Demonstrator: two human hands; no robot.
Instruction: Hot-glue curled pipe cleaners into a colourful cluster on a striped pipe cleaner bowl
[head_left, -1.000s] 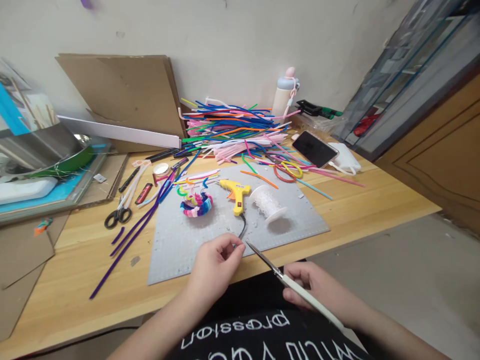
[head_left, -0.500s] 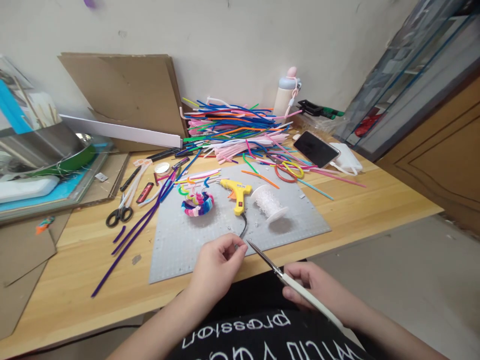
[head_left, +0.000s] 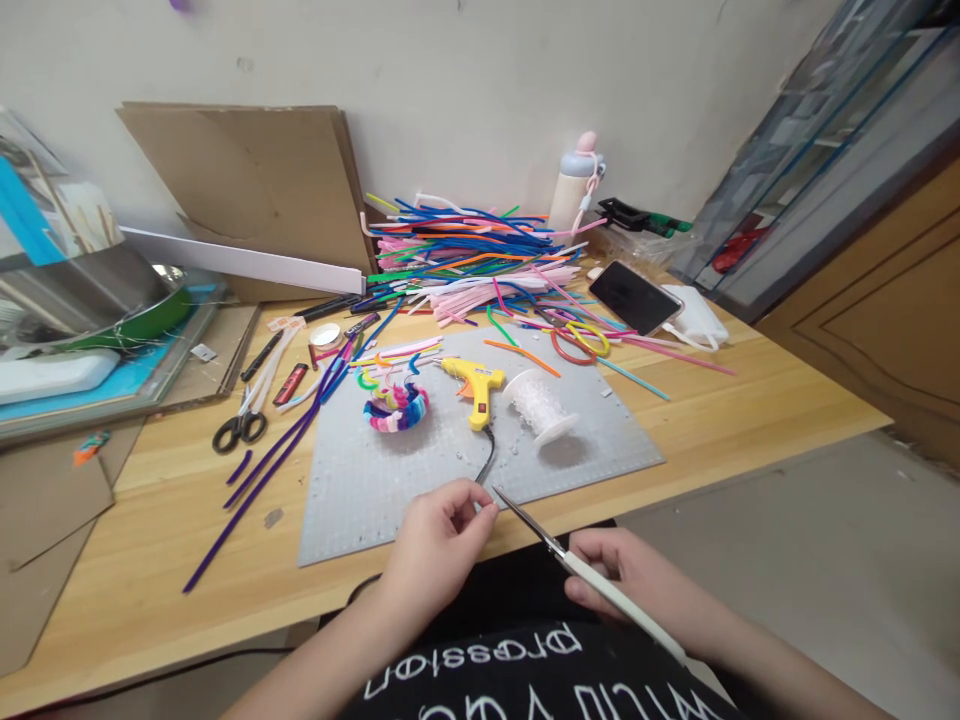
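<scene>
The one white-handled tool [head_left: 615, 597] lies above the table's near edge, its long axis running from near right to far left, with its slim metal tip just right of the left hand's [head_left: 442, 535] fingertips; whether they touch I cannot tell. The right hand [head_left: 637, 570], nearer its handle, has its fingers wrapped around it. The left thumb and forefinger are pinched together, on what is too small to make out. Beyond, on one grey mat [head_left: 360, 500], are one yellow glue gun [head_left: 480, 385], one spool [head_left: 541, 408] to its right and one multicoloured ring [head_left: 397, 410] to its left. Farther out: two pairs of scissors, black-handled [head_left: 238, 432] left and red-and-yellow [head_left: 577, 360] far right, one phone [head_left: 636, 298], one bottle [head_left: 576, 190].
</scene>
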